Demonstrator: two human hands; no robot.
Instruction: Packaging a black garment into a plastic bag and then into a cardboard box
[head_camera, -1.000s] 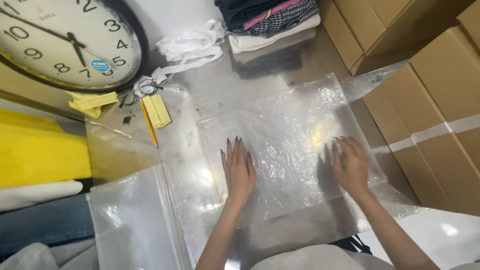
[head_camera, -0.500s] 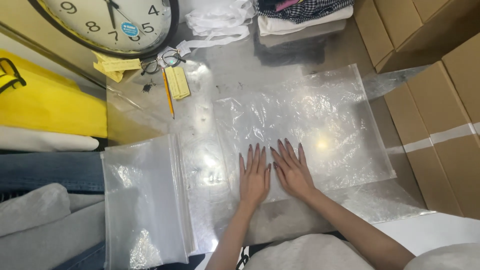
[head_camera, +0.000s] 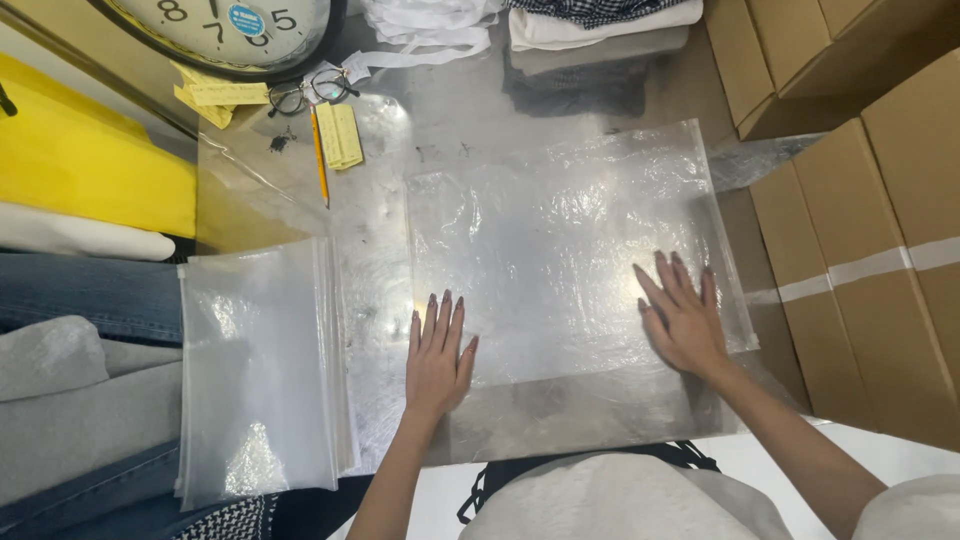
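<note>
A large clear plastic bag (head_camera: 560, 240) lies flat on a shiny metal table (head_camera: 560, 420). My left hand (head_camera: 438, 358) rests palm down on the bag's near left corner, fingers spread. My right hand (head_camera: 683, 315) presses flat on the bag's near right part, fingers spread too. Neither hand holds anything.
A stack of clear zip bags (head_camera: 260, 365) lies at the left. A pencil (head_camera: 319, 166), yellow tags (head_camera: 341, 135), glasses (head_camera: 308, 92) and a wall clock (head_camera: 235, 30) sit at the back left. Folded clothes (head_camera: 595, 25) are at the back. Cardboard boxes (head_camera: 880, 220) stand at the right, yellow fabric (head_camera: 85, 170) at the left.
My hands were side by side at the bag's near middle; they have slid apart, the left toward the left corner and the right toward the right edge. The bag looks flatter.
</note>
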